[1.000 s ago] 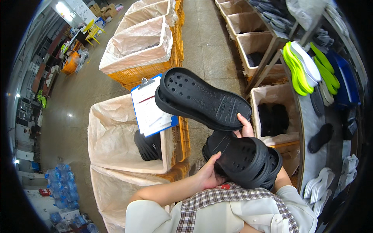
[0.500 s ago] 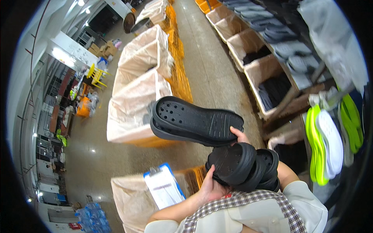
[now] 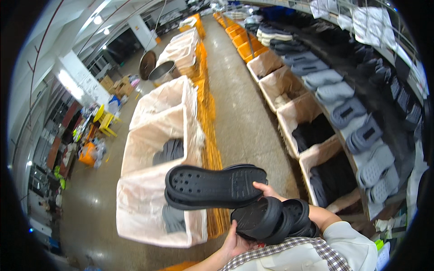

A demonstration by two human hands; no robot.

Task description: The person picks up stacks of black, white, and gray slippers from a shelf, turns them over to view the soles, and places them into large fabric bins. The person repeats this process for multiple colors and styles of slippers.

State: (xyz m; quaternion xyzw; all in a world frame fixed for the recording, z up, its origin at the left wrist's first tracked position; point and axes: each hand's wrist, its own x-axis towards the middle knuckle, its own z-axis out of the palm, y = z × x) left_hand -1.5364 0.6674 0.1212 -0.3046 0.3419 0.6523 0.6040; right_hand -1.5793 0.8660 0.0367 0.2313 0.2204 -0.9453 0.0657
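A pair of long black shoe soles, one on top of the other, points out to the left in front of me. Small round holes dot the far end of the upper one. My right hand is closed on the near end, its thumb on top. More black shoe soles are bundled against my chest, over my right forearm. My left hand grips this bundle from its left side, with some fingers hidden beneath it.
On the left stands a row of cloth-lined bins, some with dark or grey soles inside, beside orange crates. More lined bins run along the right, below a rack of grey and black soles. An aisle floor lies between.
My view has shifted forward along the aisle. The clipboard on a bin has left view, and the bright green soles have nearly gone. Both hands keep their hold on the soles.
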